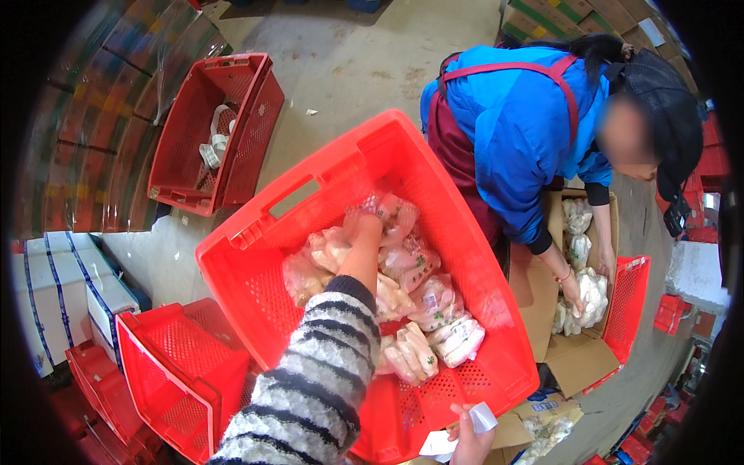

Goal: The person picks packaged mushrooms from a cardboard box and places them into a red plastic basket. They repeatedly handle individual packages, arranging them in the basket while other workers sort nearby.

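A large red plastic crate [442, 197] stands before me, tilted in the view. Inside lie several clear printed plastic bags of pale, long produce [410, 354], which look like king oyster mushrooms. My left hand [365, 225], below a striped knitted sleeve, reaches in among the bags near the far wall. Its fingers touch a bag [398, 215], but plastic hides them, so their grip is unclear. At the crate's near edge, my right hand [468, 439] holds a strip of white paper [482, 417], perhaps labels.
To the right, a co-worker [517, 133] bends over a cardboard box [532, 308], both hands at bagged produce. Another red crate [218, 133] holds white strips. Stacked red crates [180, 372], white boxes [58, 296] and wrapped cartons [104, 145] stand left. An opened carton [552, 410] sits lower right.
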`<act>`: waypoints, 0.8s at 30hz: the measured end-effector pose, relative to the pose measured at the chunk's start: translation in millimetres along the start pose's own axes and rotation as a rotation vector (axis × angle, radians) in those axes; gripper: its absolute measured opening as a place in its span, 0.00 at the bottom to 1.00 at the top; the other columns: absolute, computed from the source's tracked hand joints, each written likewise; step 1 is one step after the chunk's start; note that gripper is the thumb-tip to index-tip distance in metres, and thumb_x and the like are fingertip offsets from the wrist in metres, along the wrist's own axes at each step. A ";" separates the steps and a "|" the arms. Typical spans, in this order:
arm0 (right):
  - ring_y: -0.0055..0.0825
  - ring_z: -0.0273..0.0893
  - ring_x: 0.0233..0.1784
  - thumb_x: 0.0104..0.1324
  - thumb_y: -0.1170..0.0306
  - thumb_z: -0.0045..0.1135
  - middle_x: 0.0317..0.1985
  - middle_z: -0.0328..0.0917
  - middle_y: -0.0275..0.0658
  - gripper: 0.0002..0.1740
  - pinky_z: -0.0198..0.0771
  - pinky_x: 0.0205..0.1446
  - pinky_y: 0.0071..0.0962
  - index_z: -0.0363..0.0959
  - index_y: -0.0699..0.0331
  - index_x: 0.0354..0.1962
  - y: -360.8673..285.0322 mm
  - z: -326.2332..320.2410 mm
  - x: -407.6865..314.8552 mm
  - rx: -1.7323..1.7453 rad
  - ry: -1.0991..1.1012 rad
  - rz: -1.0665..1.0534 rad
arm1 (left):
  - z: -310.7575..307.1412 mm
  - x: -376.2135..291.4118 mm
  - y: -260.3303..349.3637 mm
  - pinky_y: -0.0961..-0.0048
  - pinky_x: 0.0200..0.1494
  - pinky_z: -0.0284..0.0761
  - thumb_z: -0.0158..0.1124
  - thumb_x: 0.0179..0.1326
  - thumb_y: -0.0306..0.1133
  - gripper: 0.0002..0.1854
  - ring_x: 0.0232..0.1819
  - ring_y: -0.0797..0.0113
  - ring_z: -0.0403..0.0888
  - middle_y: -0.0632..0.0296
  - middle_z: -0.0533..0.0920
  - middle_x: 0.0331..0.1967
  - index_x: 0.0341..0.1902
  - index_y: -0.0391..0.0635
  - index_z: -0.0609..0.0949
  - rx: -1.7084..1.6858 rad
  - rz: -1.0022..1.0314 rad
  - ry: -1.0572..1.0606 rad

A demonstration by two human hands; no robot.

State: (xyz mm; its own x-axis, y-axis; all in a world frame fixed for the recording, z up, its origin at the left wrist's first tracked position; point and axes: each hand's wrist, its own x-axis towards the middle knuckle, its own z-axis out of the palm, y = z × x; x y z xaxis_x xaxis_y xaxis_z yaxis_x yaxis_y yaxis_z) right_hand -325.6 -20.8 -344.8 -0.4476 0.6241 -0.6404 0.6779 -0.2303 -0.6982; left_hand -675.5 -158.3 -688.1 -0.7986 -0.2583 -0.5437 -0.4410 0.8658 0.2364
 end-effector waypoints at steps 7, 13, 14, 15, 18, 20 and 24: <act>0.12 0.62 0.20 0.68 0.78 0.52 0.39 0.82 0.43 0.07 0.59 0.21 0.15 0.72 0.69 0.42 4.9 -7.4 1.3 0.019 0.032 0.023 | -21.1 -26.4 25.8 0.70 0.58 0.72 0.61 0.54 0.49 0.28 0.56 0.62 0.78 0.53 0.81 0.52 0.52 0.41 0.80 -0.240 -0.147 -0.018; 0.12 0.61 0.20 0.68 0.78 0.52 0.39 0.82 0.43 0.06 0.59 0.22 0.14 0.72 0.68 0.42 -1.2 -3.4 -0.8 0.061 0.044 0.045 | -22.3 -25.0 21.3 0.68 0.57 0.72 0.57 0.56 0.41 0.20 0.53 0.60 0.79 0.52 0.83 0.48 0.46 0.40 0.83 0.222 -0.002 0.022; 0.11 0.61 0.20 0.67 0.78 0.52 0.39 0.82 0.43 0.06 0.59 0.22 0.14 0.72 0.68 0.42 -1.4 -5.1 -1.0 0.060 0.068 0.048 | -27.0 -35.6 34.4 0.68 0.57 0.72 0.56 0.56 0.40 0.19 0.53 0.59 0.80 0.52 0.83 0.47 0.46 0.40 0.83 0.206 0.014 -0.041; 0.11 0.61 0.20 0.67 0.78 0.52 0.39 0.82 0.43 0.06 0.59 0.22 0.14 0.71 0.68 0.42 -2.4 -4.9 -1.4 0.062 0.069 0.049 | -27.4 -36.2 34.0 0.67 0.57 0.72 0.56 0.56 0.39 0.19 0.52 0.59 0.80 0.51 0.83 0.47 0.45 0.40 0.83 0.110 -0.011 -0.003; 0.11 0.61 0.20 0.67 0.78 0.52 0.39 0.82 0.43 0.06 0.59 0.22 0.14 0.71 0.68 0.42 -1.4 -6.0 -3.4 0.048 0.074 0.042 | -2.5 -29.9 23.0 0.66 0.56 0.72 0.57 0.56 0.38 0.18 0.50 0.58 0.81 0.50 0.84 0.45 0.43 0.39 0.83 -0.177 -0.054 0.202; 0.11 0.62 0.20 0.67 0.78 0.52 0.39 0.82 0.43 0.06 0.59 0.23 0.14 0.71 0.67 0.42 -5.8 -3.3 -4.3 0.050 0.009 0.025 | 35.7 1.1 -8.6 0.67 0.54 0.73 0.57 0.55 0.37 0.17 0.49 0.57 0.81 0.49 0.84 0.43 0.42 0.38 0.83 -0.352 -0.066 0.493; 0.12 0.62 0.21 0.67 0.78 0.52 0.39 0.82 0.43 0.06 0.60 0.23 0.14 0.71 0.67 0.42 -4.5 -4.8 -5.6 0.049 -0.015 0.023 | 43.9 8.0 -13.4 0.66 0.53 0.75 0.56 0.57 0.38 0.17 0.49 0.56 0.80 0.50 0.83 0.44 0.42 0.38 0.82 -0.490 -0.140 0.333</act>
State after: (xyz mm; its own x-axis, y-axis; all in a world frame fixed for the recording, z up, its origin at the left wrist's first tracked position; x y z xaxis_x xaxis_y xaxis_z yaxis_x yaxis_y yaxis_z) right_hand -323.3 -19.6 -336.6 -0.4415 0.6071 -0.6607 0.6588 -0.2806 -0.6981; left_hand -657.9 -153.1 -730.9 -0.7699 -0.5438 -0.3339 -0.6248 0.5362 0.5675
